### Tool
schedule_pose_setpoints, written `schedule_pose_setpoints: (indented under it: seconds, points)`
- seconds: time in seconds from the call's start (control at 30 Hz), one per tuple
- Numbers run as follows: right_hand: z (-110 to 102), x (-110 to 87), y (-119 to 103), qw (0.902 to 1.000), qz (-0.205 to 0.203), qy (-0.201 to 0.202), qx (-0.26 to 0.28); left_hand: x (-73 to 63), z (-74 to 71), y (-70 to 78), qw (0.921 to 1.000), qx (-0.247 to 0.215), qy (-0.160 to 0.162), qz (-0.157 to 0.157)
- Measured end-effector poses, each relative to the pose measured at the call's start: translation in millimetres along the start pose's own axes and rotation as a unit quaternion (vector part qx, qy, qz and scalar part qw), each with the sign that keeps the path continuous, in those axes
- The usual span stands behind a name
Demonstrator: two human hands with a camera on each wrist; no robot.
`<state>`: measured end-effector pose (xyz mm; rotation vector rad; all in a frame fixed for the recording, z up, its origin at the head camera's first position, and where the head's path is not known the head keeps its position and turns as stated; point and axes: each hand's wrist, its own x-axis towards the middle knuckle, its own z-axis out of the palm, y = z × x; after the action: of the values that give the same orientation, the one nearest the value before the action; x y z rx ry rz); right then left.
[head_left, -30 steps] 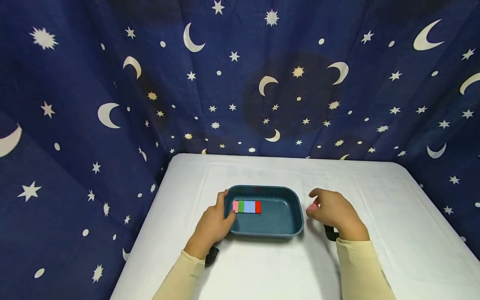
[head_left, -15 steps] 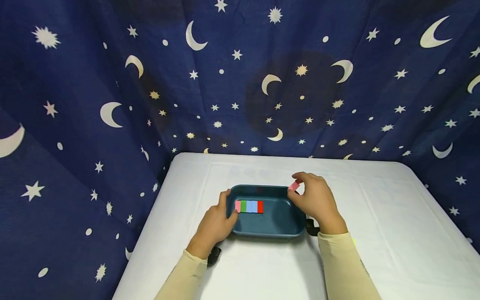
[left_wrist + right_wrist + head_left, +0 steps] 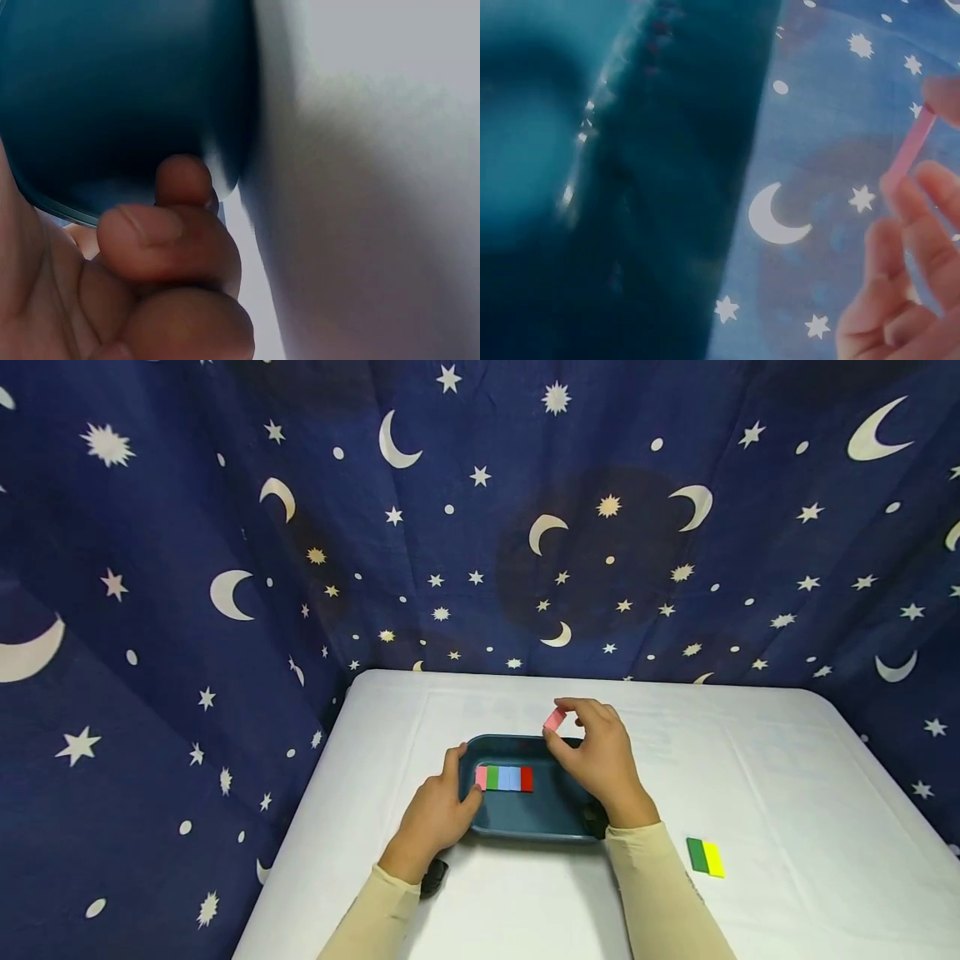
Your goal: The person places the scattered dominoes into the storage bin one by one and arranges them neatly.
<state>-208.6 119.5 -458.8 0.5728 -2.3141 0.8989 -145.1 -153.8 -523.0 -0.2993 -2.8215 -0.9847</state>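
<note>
Well, head view, right hand [image 3: 600,758]: thumb and forefinger pinch a loose pink tile [image 3: 554,719], tilted, by the far rim of the teal tray [image 3: 525,814]; I can't judge its height.
Tile row [image 3: 505,779]: five side by side in the tray: pink, green, two light blue, red.
Left hand [image 3: 433,817]: grips the tray's left end, thumb just beside the row's pink end.
Step in hand: a placing, I'd judge, the tile not yet down; the next move seems to call for levelling and lowering it without nudging the row.
Hidden: the tray's far right corner, behind the right hand.
Green-and-yellow pair [image 3: 706,857]: touching, on the white table [image 3: 787,777].
Left wrist view: fingers curl against the tray's outer wall; the row is out of sight.
Right wrist view: same pinch, tile edge-on, hand cut off before the starry curtain [image 3: 780,214]; tray blurred, row indistinguishable.
</note>
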Motion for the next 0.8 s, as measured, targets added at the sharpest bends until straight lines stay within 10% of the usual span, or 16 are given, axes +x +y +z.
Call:
schedule_pose_setpoints:
  seconds: [0.8]
  points:
    - [14.9,-7.3,-0.7,0.9778,0.01,-0.209,0.009,0.5,1.8,-1.4,1.0,0.004,-0.002,-0.004]
